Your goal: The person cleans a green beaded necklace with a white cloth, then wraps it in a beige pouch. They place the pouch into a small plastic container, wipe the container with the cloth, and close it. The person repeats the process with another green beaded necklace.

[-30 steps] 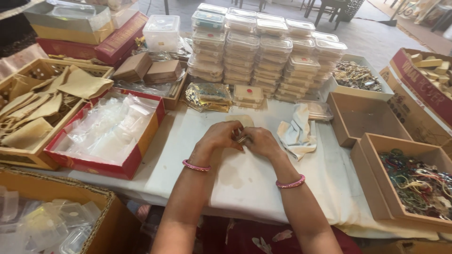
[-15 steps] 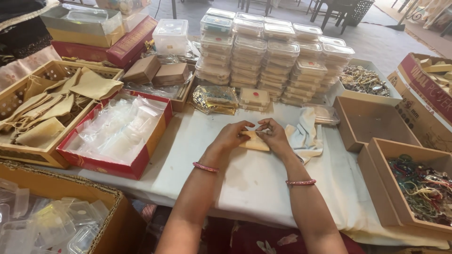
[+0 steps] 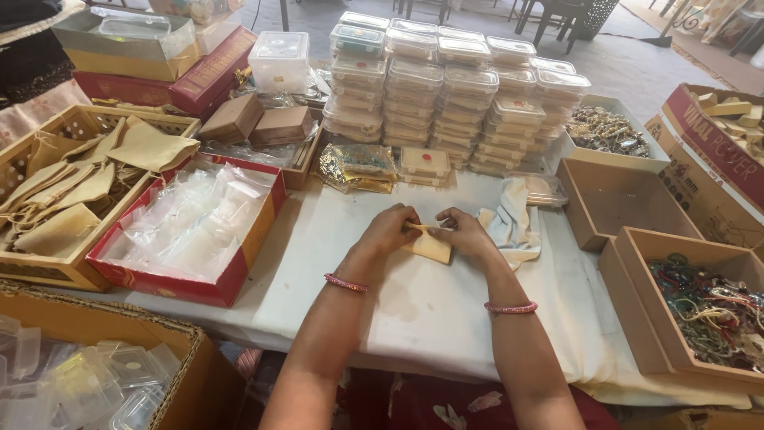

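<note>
The tabletop [image 3: 446,310] is covered with a white cloth. At the back stands a big stack of clear plastic boxes [image 3: 454,87]. On the left sits a red box of clear plastic bags [image 3: 195,227], and beside it a wooden crate of tan cloth pouches [image 3: 76,187]. On the right is a brown box of colourful bangles [image 3: 704,306]. In the middle, both hands hold a small tan pouch [image 3: 430,247] that lies flat on the tabletop. Its long side runs from left to right, tipped a little down to the right. It looks soft and plain. The left hand [image 3: 390,231] pinches its left end, and the right hand [image 3: 463,232] pinches its top edge.
</note>
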